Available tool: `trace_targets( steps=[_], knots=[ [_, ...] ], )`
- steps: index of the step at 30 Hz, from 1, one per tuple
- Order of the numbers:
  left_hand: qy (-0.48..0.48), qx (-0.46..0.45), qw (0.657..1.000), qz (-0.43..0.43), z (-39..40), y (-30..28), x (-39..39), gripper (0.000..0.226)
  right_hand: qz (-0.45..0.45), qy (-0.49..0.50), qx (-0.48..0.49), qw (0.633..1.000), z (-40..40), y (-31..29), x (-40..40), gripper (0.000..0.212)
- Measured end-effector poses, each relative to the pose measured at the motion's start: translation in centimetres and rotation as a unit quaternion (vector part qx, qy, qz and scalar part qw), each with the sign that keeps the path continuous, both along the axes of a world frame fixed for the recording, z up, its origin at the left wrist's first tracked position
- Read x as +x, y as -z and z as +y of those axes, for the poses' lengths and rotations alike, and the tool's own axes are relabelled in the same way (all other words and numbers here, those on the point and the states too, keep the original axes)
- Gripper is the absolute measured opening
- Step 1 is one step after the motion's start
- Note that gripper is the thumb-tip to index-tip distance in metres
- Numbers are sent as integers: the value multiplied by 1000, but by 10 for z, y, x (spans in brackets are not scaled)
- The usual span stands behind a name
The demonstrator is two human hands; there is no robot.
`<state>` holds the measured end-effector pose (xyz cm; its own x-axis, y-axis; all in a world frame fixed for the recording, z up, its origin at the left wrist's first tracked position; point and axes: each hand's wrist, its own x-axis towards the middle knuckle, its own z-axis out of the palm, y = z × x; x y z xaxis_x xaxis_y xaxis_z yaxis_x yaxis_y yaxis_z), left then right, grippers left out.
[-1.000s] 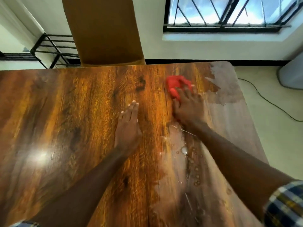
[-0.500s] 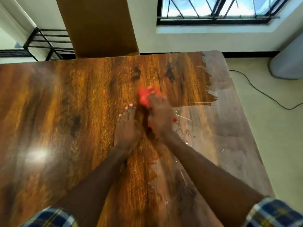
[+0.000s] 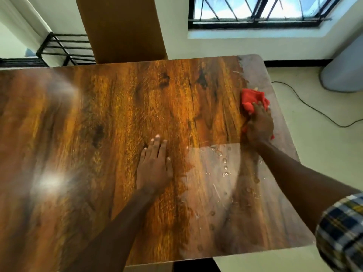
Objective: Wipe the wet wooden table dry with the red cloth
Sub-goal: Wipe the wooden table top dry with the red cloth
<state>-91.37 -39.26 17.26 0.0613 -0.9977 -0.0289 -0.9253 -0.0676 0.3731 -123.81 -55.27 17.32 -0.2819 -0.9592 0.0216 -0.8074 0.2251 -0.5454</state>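
The glossy wooden table (image 3: 110,118) fills most of the view. Water drops and streaks (image 3: 224,167) lie on its right part, where the window's reflection shows. My right hand (image 3: 259,126) presses the crumpled red cloth (image 3: 252,99) onto the table close to the right edge, fingers on top of the cloth. My left hand (image 3: 154,163) lies flat on the table near the middle, palm down, fingers together, holding nothing.
A brown chair back (image 3: 121,28) stands at the table's far edge. A black metal rack (image 3: 64,50) is at the far left. A black cable (image 3: 314,107) runs over the floor on the right, beside a grey object (image 3: 345,69). A barred window (image 3: 259,10) is ahead.
My right hand swept the red cloth from the far middle toward my left hand, then out to the table's right edge. My left hand stayed flat in place.
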Motion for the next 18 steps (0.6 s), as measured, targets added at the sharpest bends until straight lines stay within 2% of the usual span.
trace_targets(
  steps=[3,5,8,10,12,15,18],
  knots=[
    [-11,25,999,23,8,-3,4,57,-99,38,-72,992,22,-37,47,47],
    [-18,33,997,60,3,-5,10,58,-147,2,-92,985,54,-60,106,38],
    [-74,38,990,118,-2,-10,15,61,-78,-158,-38,984,112,-47,195,58],
    [-110,32,983,146,-1,-13,14,62,7,-268,35,963,142,-19,224,63],
    [-104,18,983,151,0,-13,14,66,33,-292,38,955,150,-3,219,63],
    [-70,22,992,99,2,-10,16,77,28,-272,3,962,143,3,177,58],
    [-51,55,995,72,2,-12,18,75,8,-154,0,988,123,1,107,55]
  ],
)
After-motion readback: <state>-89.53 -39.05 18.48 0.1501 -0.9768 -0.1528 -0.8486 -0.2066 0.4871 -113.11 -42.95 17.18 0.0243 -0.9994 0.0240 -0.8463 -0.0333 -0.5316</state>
